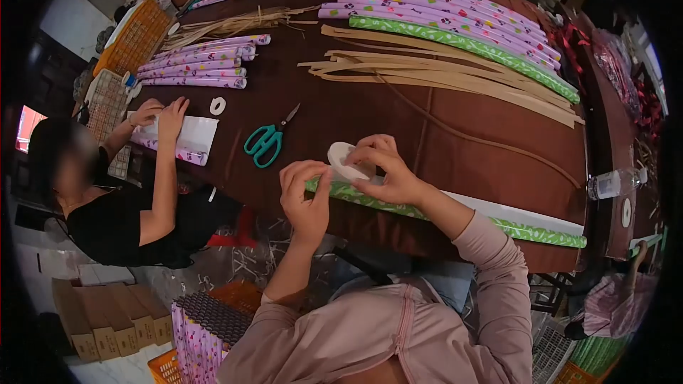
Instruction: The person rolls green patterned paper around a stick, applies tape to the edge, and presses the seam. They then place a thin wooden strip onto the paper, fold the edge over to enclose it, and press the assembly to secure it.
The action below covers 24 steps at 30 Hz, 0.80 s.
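Observation:
Above the near edge of the brown table, my right hand (384, 171) grips a roll of white tape (350, 161) between thumb and fingers. My left hand (306, 188) is just left of the roll, thumb and fingertips pinched together; what they hold is too small to make out. Beneath both hands lies a green patterned paper roll (526, 232) with a white strip of its sheet showing along the far side. Teal-handled scissors (265, 145) rest on the table to the left of my hands, blades pointing away.
At the left, a co-worker (107, 206) handles purple patterned paper (186, 151) beside another tape roll (218, 105). Purple rolls (441, 11) and brown paper strips (455, 85) lie across the far side. A plastic bottle (613, 183) is at the right edge.

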Each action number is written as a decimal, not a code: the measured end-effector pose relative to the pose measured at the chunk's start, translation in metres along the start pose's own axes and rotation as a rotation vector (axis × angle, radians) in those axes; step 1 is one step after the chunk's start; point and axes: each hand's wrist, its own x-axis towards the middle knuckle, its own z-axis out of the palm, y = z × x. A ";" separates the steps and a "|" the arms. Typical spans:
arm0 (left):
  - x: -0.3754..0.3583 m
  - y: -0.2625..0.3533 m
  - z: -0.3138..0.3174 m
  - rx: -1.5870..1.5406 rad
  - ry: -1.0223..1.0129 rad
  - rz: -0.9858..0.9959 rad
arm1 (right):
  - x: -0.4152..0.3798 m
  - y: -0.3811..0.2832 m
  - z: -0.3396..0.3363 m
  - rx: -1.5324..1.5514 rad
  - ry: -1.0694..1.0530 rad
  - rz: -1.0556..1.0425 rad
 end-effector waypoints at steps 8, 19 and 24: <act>-0.009 -0.022 -0.006 -0.262 0.089 -0.368 | 0.003 -0.014 -0.004 -0.066 0.066 -0.006; 0.004 -0.055 -0.007 0.152 -0.156 -0.522 | -0.002 -0.025 0.000 -0.762 0.132 -0.238; 0.007 -0.054 -0.006 0.278 -0.197 -0.442 | -0.008 -0.021 0.008 -0.861 0.114 -0.278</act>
